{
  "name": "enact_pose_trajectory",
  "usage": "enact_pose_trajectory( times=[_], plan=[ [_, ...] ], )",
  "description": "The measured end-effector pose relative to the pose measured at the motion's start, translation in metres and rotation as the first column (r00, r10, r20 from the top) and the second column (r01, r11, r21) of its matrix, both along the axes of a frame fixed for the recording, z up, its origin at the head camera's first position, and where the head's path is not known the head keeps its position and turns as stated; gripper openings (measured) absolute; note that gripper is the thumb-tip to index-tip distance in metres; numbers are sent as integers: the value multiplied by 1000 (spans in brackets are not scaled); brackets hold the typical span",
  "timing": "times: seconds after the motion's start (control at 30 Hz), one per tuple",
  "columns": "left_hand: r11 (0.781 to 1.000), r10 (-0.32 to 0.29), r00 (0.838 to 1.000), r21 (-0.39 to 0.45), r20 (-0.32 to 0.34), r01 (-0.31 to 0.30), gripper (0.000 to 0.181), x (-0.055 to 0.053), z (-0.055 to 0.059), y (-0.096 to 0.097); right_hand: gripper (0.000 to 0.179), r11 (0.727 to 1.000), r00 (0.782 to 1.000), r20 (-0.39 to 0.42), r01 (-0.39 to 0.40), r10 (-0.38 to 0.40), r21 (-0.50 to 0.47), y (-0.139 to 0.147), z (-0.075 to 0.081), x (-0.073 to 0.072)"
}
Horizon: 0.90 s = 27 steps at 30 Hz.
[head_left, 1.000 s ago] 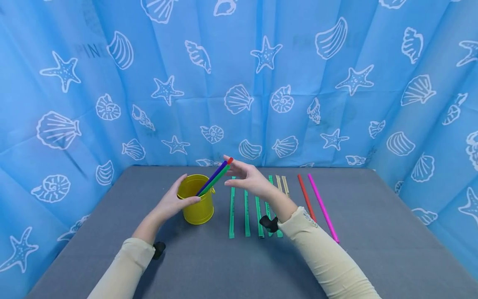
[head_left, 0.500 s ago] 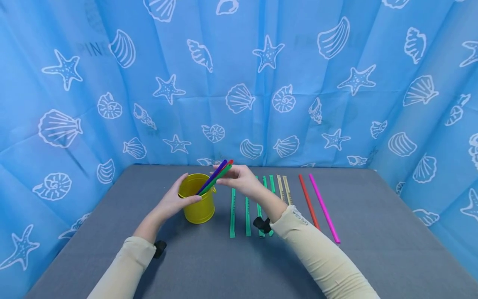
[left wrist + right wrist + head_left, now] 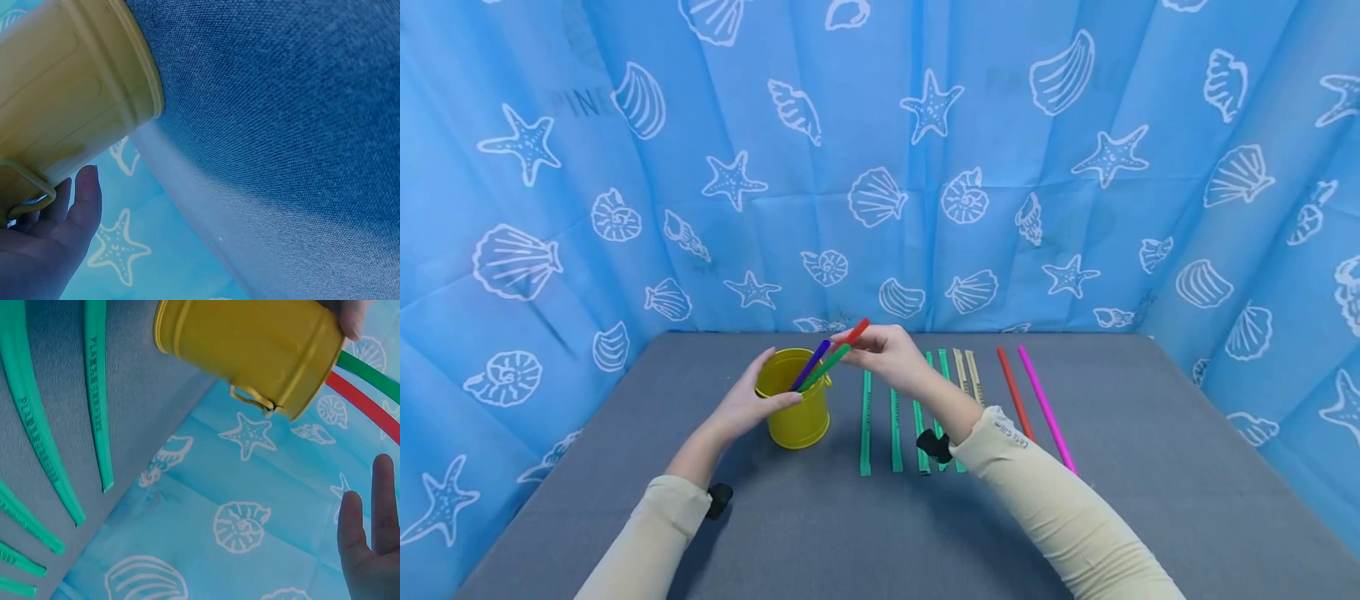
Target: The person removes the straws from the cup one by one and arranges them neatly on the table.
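Note:
A small yellow metal bucket (image 3: 799,423) stands on the table at left of centre. My left hand (image 3: 747,408) grips it round the rim, thumb on the near side. Three straws lean out of its mouth toward the right: a purple straw (image 3: 811,365), a green straw (image 3: 824,368) and a red straw (image 3: 856,331). Between thumb and fingers my right hand (image 3: 891,360) pinches the red straw, whose top sticks up above the other two. In the right wrist view, two fingers (image 3: 382,506) stretch out beside the red straw (image 3: 362,403); the pinch itself is out of frame.
Right of the bucket lie several green paper-wrapped straws (image 3: 866,425) in a row, partly under the right forearm. Beyond them are two tan wrapped straws (image 3: 974,375), another red straw (image 3: 1016,396) and a pink straw (image 3: 1047,408). A blue seashell curtain (image 3: 880,250) surrounds the grey table.
My right hand has come left to the straws and taken hold of the red one. The purple and green straws now sit lower, while the red one stands out above them.

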<state>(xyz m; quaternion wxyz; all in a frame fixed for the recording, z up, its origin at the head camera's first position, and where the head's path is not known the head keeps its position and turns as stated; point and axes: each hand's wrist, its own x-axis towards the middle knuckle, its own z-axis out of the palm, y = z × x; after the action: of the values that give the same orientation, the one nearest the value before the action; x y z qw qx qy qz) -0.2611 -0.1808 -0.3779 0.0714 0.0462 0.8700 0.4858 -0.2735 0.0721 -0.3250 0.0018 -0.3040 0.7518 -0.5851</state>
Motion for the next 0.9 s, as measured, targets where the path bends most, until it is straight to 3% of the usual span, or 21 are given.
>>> enact_pose_trajectory(
  times=[0.43, 0.67, 0.9],
  plan=[
    [999, -35, 999, 10, -18, 35, 101, -2, 0, -1, 28, 992, 993, -92, 65, -75, -110, 32, 20, 11],
    [999, -54, 997, -2, -60, 54, 100, -4, -2, -3, 25, 960, 981, -173, 37, -88, -279, 62, 31, 16],
    [999, -47, 997, -4, -55, 47, 100, -4, -4, -2, 31, 943, 964, -234, 41, -124, -331, 94, 42, 20]
  ],
)
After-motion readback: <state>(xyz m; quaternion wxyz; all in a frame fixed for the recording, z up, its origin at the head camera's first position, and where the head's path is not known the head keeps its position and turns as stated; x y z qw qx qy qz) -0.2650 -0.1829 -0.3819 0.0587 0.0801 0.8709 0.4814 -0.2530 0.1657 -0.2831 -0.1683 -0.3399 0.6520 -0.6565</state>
